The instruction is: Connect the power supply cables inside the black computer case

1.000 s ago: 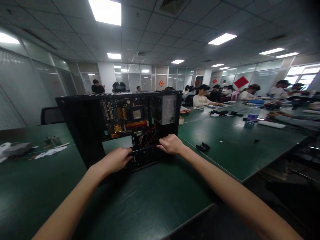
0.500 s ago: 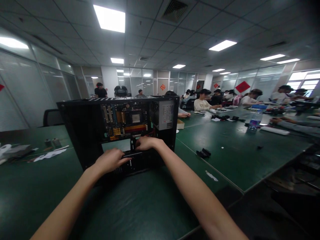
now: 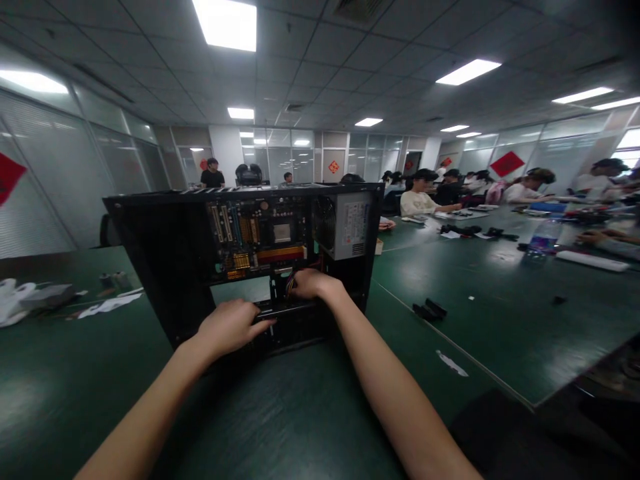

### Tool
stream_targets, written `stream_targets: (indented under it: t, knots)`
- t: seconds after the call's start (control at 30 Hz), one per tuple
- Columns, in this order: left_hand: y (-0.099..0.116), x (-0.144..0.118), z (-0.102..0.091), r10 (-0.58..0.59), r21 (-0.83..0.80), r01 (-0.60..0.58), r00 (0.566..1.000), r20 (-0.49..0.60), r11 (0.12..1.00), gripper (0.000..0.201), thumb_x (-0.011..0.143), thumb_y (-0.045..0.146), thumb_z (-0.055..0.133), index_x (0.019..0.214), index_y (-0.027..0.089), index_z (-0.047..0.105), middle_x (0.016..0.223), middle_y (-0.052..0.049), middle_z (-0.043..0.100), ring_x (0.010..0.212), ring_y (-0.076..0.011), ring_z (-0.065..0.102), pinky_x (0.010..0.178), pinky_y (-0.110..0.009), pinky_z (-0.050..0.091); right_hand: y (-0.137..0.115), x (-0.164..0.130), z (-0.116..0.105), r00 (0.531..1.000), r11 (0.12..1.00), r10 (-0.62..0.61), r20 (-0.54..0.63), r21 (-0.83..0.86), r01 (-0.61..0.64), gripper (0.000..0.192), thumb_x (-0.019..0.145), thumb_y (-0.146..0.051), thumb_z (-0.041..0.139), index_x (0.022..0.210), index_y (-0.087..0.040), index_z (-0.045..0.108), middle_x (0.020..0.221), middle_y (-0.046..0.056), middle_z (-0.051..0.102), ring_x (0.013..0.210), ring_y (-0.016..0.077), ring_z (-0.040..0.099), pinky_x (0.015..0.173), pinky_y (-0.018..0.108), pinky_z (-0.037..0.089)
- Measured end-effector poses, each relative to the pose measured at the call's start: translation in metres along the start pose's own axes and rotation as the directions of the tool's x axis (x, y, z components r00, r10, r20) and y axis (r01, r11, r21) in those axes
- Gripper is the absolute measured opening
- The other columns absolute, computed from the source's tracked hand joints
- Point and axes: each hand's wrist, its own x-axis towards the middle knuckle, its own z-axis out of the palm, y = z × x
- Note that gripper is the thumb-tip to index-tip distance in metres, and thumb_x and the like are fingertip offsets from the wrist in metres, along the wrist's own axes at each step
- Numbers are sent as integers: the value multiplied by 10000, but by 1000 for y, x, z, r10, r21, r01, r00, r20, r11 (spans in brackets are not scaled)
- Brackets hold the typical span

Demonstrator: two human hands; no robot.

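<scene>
Open computer case (image 3: 165,253) stands on the green counter (image 3: 300,427), its open side facing the camera. Inside: circuit board (image 3: 257,237) at centre, grey power supply (image 3: 350,229) with its fan at upper right, a bundle of coloured wires (image 3: 290,283) below the board.

Left hand (image 3: 231,327): lies palm down on the lower front edge of the case, fingers (image 3: 263,325) stretched forward and resting on a dark flat part (image 3: 285,308) that runs across the lower bay. Grip flat and loose, not closed round anything that shows; thumb side hidden, so cannot tell whether it pinches the part from below.

Right hand (image 3: 311,283): reaches deeper in, just under the circuit board and left of the power supply. Fingers curled inward, touching the wire bundle. Grip narrow; whether the fingers actually clamp a wire or plug cannot be told, since the hand's back covers them.

The two hands are near each other, right one higher and further in.

Around: small black pieces (image 3: 429,310) lie on the counter to the right of the case, well apart from it; white papers (image 3: 107,305) to the left. Other people sit at counters in the background at right.
</scene>
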Motion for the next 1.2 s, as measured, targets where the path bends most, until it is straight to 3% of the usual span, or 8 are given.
stream_targets:
  t: [0.23, 0.43, 0.67, 0.8, 0.93, 1.0, 1.1, 1.2]
  knots:
    - [-1, -1, 1, 9, 15, -9, 1000, -9, 1000, 564, 914, 625, 370, 881, 209, 750, 885, -129, 733, 804, -289, 686, 672, -345, 478, -2, 11, 13, 977, 969, -184, 112, 189, 161, 464, 786, -249, 660, 1239, -154, 655, 1263, 147, 666, 1057, 273, 659, 737, 268, 488]
    - [-4, -3, 1, 29, -70, -30, 1000, -11, 997, 548, 912, 629, 384, 898, 212, 739, 876, -120, 724, 809, -299, 683, 697, -377, 495, 10, 19, 15, 991, 876, -135, -16, 466, 127, 244, 862, -183, 572, 1022, -144, 752, 907, 49, 743, 723, 130, 632, 592, 191, 414]
    - [-7, 3, -2, 39, -511, -286, 897, -441, 811, 475, 853, 520, 603, 1195, 195, 553, 1206, -107, 646, 1110, -263, 624, 961, -421, 505, 1, 6, -12, 962, 525, 7, -272, 820, 228, 255, 890, -328, 620, 975, -109, 719, 803, 42, 674, 596, 82, 499, 491, 186, 329]
    - [3, 10, -21, -90, -689, -317, 869, -486, 651, 492, 843, 504, 626, 1197, 173, 537, 1200, -115, 662, 1056, -254, 660, 929, -436, 536, -10, -8, -28, 942, 386, -56, -331, 863, 327, 311, 893, -429, 602, 993, -154, 706, 842, 21, 654, 623, 83, 480, 471, 174, 304]
    - [13, 15, -56, 27, -652, -305, 916, -399, 694, 460, 797, 545, 668, 1054, 165, 634, 913, -66, 721, 825, -226, 694, 758, -367, 569, -10, -28, -43, 904, 458, -67, -423, 792, 404, 347, 904, -467, 567, 941, -146, 692, 780, 13, 640, 615, 96, 497, 487, 188, 345]
    - [17, 17, -74, 50, -550, -319, 892, -448, 772, 479, 748, 573, 713, 1001, 174, 634, 856, -45, 708, 750, -207, 680, 682, -323, 552, -5, -42, -50, 915, 551, -179, -362, 734, 397, 358, 924, -468, 532, 928, -142, 681, 761, 16, 645, 607, 112, 521, 507, 207, 387]
    - [23, 19, -90, 78, -342, -353, 786, -613, 871, 645, 605, 632, 798, 1020, 193, 571, 856, -28, 682, 730, -204, 664, 635, -295, 524, -4, -71, -62, 910, 700, -309, -277, 582, 415, 276, 948, -361, 496, 899, -150, 669, 783, 24, 668, 666, 138, 569, 589, 227, 442]
    - [27, 21, -93, 162, -169, -403, 665, -729, 899, 744, 520, 679, 815, 1020, 206, 532, 883, -24, 660, 748, -203, 656, 653, -288, 521, -15, -103, -75, 882, 816, -294, -368, 385, 432, 158, 896, -185, 515, 873, -162, 670, 851, 37, 691, 786, 158, 592, 706, 237, 449]
